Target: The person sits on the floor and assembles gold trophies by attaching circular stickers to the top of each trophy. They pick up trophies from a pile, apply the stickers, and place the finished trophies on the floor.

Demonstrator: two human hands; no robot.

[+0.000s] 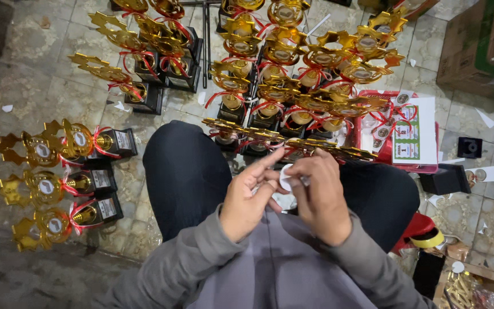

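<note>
Head view shows me gold trophies crowding the tiled floor beyond my knees, three more lying near its left edge. Over my lap, my left hand and right hand together pinch a small white round sticker, fingers curled around it.

A small round white sticker is pinched between the fingertips of both hands, over the lap. A white sheet of green-bordered labels is laid on a red tray at the floor's right side. A brown cardboard box with a green band is seen at the top right corner.
</note>
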